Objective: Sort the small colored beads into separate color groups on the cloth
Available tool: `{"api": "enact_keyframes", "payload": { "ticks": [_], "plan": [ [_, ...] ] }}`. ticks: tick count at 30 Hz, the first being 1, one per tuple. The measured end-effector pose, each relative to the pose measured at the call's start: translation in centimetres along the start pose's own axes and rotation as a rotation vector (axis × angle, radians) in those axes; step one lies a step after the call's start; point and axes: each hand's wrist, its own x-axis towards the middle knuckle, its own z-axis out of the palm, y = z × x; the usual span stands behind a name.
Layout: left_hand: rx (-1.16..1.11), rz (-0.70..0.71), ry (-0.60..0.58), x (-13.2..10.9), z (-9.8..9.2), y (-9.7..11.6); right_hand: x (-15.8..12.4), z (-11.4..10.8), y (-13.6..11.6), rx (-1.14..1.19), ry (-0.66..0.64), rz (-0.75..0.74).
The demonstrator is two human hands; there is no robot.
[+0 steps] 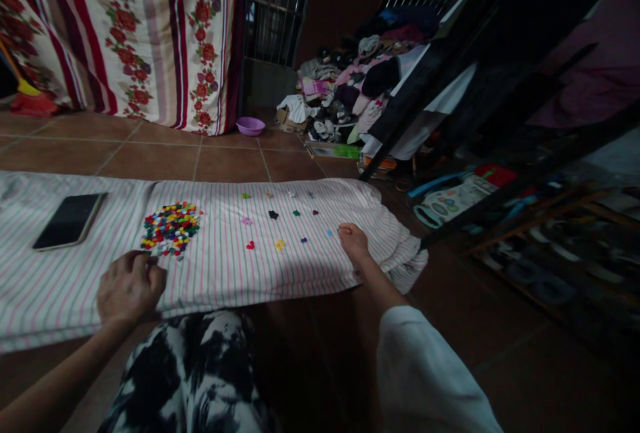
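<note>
A mixed pile of small coloured beads (171,228) lies on a striped cloth (210,280). My left hand (131,284) rests on the cloth at the pile's near edge, its fingers curled; what they hold, if anything, is hidden. Right of the pile, small groups sorted by colour are spread out, among them red beads (251,245), yellow beads (280,244), black beads (273,214) and pink beads (247,221). Just right of some light blue beads (329,233) is my right hand (353,241), closed with fingertips together; anything inside is too small to make out.
A phone (70,221) lies on the cloth at the left. Beyond, on the tiled floor, stand a purple basin (251,126) and a heap of clothes (350,90). A floral curtain (165,40) hangs behind. Dark racks (530,273) stand at the right.
</note>
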Motion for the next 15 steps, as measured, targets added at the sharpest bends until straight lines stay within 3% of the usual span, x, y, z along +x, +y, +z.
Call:
{"api": "enact_keyframes", "payload": {
  "ticks": [6,15],
  "plan": [
    [-0.001,-0.004,-0.026,0.1,0.02,0.02,0.54,-0.16,0.32,0.011,-0.053,0.027],
    [0.012,-0.018,-0.032,0.13,-0.33,0.41,0.59,-0.18,-0.17,-0.123,-0.026,0.067]
  ]
}}
